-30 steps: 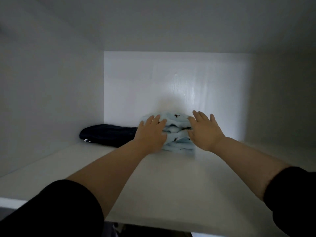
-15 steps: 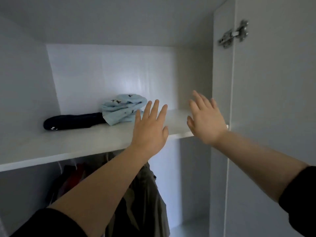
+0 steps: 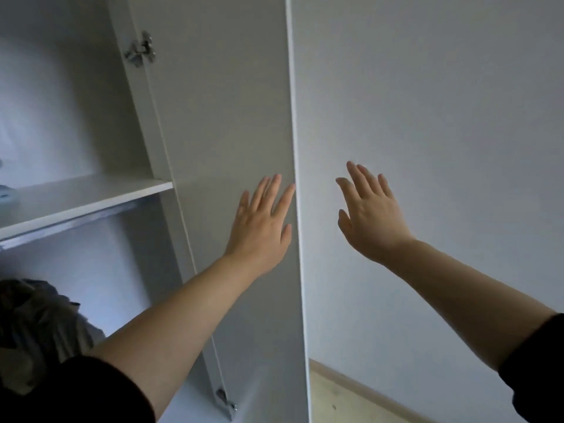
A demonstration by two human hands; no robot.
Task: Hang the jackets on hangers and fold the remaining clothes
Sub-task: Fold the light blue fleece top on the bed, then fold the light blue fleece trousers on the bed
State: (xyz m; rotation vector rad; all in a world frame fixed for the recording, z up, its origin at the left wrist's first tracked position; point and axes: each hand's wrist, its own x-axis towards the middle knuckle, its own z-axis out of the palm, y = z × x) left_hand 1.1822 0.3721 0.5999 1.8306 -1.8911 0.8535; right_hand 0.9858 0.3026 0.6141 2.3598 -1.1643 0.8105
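Wall, white, plain, fills the right half; strip of pale floor at its foot.

Wardrobe door, white, stands open, inner face to camera, its free edge running top to bottom mid-frame.

Wardrobe shelf at left, hanging rail just under it.

Grey-olive jacket hangs below the shelf at lower left, partly cut off by the frame. Hanger not visible.

Left hand: fingers straight and spread, holding nothing, in front of the door's inner face just beside the free edge. Contact with the panel: cannot tell.

Right hand: fingers spread and loose, holding nothing, past the door edge with the wall behind, apart from the door.

Upper hinge and lower hinge on the door's inner side.

Pale blue folded garment: only a sliver on the shelf at the far left edge, mostly out of view.

Risks, as judgement: if the door gets swung shut from here, the jacket could bulge out and get trapped between door and frame, creasing it or stopping the door. A hard push with flat fingers near the edge could slam the door and jolt the shelf stack. Left fingertips sit close to the free edge, so they could get nipped if they wrap it at closing. Head is turned off the shelf, so any slump of the folded pile would go unseen.
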